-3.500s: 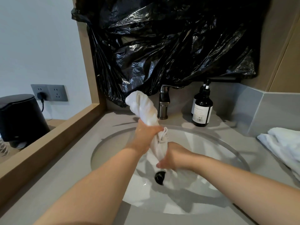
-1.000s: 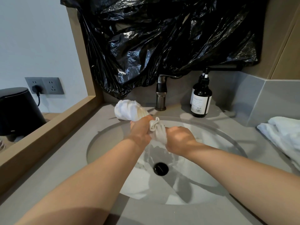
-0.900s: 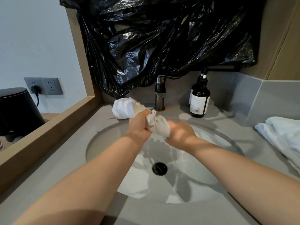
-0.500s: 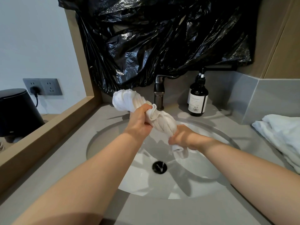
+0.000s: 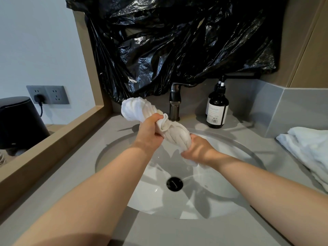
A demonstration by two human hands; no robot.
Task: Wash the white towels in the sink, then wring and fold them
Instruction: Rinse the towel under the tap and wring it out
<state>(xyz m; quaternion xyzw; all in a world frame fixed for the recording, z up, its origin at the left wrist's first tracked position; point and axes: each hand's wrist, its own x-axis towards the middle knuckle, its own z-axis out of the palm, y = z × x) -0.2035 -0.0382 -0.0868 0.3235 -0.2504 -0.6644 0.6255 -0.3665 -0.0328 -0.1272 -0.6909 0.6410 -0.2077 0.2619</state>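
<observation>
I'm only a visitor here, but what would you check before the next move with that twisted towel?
1. Grip: the left hand and right hand each hold the twisted white towel: ok.
2. The towel's twisted middle hangs above the sink basin, so drips should land inside: ok.
3. The faucet shows no running stream: ok.
4. The drain is uncovered, with no pooled water round it: ok.
5. Towel wrung out enough to fold: cannot tell.
6. The pump bottle stands apart from both hands: ok.
</observation>
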